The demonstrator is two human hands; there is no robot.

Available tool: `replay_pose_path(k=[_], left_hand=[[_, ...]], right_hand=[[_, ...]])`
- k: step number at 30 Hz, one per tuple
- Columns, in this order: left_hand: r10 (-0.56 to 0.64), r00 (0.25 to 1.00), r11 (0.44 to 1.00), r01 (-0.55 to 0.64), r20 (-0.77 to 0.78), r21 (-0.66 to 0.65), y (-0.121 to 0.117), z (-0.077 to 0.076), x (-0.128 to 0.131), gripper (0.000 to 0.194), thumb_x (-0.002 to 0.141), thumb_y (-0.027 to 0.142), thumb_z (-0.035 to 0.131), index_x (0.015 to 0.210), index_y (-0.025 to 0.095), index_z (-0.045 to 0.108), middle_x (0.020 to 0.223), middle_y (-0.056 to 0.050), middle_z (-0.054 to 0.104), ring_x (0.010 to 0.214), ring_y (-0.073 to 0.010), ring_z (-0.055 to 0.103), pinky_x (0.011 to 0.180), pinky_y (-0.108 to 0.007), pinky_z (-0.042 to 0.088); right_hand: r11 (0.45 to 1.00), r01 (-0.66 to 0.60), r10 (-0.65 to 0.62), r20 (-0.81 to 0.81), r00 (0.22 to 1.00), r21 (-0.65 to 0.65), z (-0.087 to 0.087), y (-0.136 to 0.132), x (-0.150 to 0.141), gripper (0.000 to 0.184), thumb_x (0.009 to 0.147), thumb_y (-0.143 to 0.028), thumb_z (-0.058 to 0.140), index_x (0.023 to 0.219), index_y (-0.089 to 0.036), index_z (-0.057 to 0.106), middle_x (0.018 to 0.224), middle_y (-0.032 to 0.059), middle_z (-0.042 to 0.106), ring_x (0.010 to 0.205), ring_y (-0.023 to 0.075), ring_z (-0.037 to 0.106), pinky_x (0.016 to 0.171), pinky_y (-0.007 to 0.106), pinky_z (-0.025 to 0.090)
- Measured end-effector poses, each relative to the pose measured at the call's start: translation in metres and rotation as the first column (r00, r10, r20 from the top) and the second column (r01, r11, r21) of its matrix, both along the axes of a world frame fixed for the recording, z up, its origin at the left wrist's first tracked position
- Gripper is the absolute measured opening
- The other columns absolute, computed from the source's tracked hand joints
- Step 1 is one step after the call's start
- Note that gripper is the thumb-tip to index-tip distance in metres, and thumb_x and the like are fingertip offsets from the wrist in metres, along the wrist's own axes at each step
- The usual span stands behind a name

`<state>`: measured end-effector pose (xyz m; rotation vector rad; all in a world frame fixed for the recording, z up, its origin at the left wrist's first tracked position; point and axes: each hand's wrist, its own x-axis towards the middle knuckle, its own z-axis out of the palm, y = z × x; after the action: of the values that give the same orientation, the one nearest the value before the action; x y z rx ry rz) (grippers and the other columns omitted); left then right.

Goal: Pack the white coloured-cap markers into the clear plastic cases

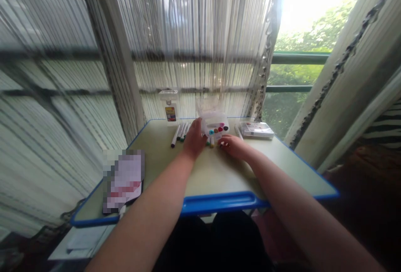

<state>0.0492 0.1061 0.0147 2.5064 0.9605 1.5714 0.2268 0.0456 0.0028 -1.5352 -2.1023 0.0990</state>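
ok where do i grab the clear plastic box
Grip the box by its left and right walls, probably, coming in from the front. The open lid stands up at the back, and marker caps fill the top, so the sides are free; the left hand is already beside one.

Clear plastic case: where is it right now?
In the head view, the clear plastic case sits near the far edge of the desk, just past the left hand and right hand.
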Motion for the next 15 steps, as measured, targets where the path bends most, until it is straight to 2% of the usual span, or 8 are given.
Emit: replay_pose_path(k=[4,7,10,12,15], left_hand=[[0.022,1.000,1.000,-0.021,0.002,-0.008,0.002,-0.001,0.000,0.039,0.083,0.031,0.056,0.117,0.017,0.043,0.113,-0.013,0.056,0.107,-0.0258,0.055,0.088,-0.040,0.048],[0.036,0.999,0.999,-0.035,0.020,-0.017,0.003,-0.003,-0.001,0.043,0.081,0.035,0.059,0.116,0.017,0.043,0.112,-0.013,0.057,0.105,-0.0262,0.056,0.087,-0.041,0.048],[0.050,0.998,0.999,-0.049,0.031,-0.018,0.005,-0.005,-0.002,0.043,0.081,0.037,0.058,0.116,0.018,0.044,0.111,-0.013,0.058,0.104,-0.0272,0.057,0.085,-0.043,0.049],[0.062,0.997,0.998,-0.062,0.038,-0.009,0.007,-0.006,-0.002,0.040,0.080,0.036,0.058,0.114,0.019,0.044,0.111,-0.013,0.058,0.103,-0.0274,0.057,0.084,-0.043,0.050],[0.075,0.996,0.997,-0.075,0.050,0.007,0.009,-0.006,-0.002,0.037,0.079,0.030,0.059,0.112,0.021,0.045,0.109,-0.012,0.059,0.103,-0.0271,0.057,0.086,-0.044,0.050]], right_hand=[[0.999,-0.025,0.024,0.029,0.999,0.046,0.000,0.000,0.001,0.023,0.074,-0.005,0.052,0.083,-0.018,0.069,0.090,0.0067,0.070,0.080,0.0166,0.064,0.075,0.027,0.048],[0.993,0.009,-0.006,-0.029,1.000,0.122,0.002,0.000,0.001,0.020,0.077,-0.009,0.052,0.084,-0.017,0.069,0.089,0.0075,0.071,0.076,0.0163,0.064,0.072,0.026,0.047],[0.958,0.145,-0.094,-0.208,0.974,0.246,0.008,0.000,0.002,0.019,0.081,-0.020,0.051,0.086,-0.018,0.070,0.081,0.0066,0.071,0.070,0.0162,0.063,0.069,0.027,0.047],[0.922,0.250,-0.134,-0.362,0.922,0.297,0.012,-0.002,0.004,0.020,0.081,-0.025,0.052,0.088,-0.019,0.070,0.077,0.0052,0.070,0.068,0.0165,0.063,0.068,0.027,0.047],[0.886,0.319,-0.100,-0.533,0.840,0.336,0.016,-0.005,0.006,0.021,0.081,-0.030,0.053,0.090,-0.019,0.069,0.073,0.0035,0.069,0.067,0.0158,0.063,0.069,0.028,0.048]])
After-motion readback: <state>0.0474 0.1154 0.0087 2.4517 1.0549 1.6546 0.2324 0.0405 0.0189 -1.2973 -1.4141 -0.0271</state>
